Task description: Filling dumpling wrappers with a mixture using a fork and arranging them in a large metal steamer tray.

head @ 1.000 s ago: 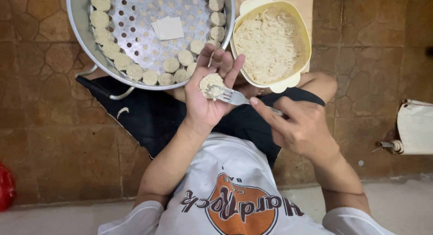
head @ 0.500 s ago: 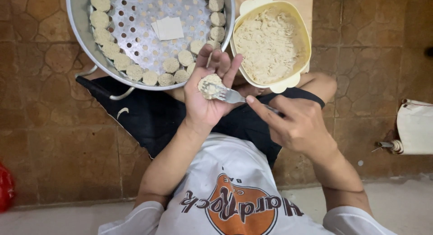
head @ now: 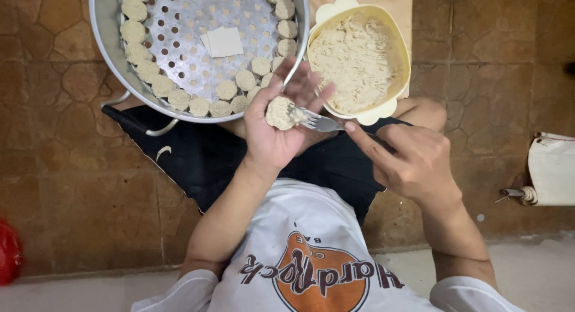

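Left hand (head: 277, 132) cupped around a filled dumpling (head: 279, 113); right hand (head: 413, 159) gripping a fork (head: 317, 120), tines on the filling; steamer tray (head: 108, 42) beside.

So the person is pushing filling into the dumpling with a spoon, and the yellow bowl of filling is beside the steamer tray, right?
Not quite. In the head view the right hand presses the filling with a fork, not a spoon. The left hand cups the dumpling, and the yellow bowl does sit beside the steamer tray.
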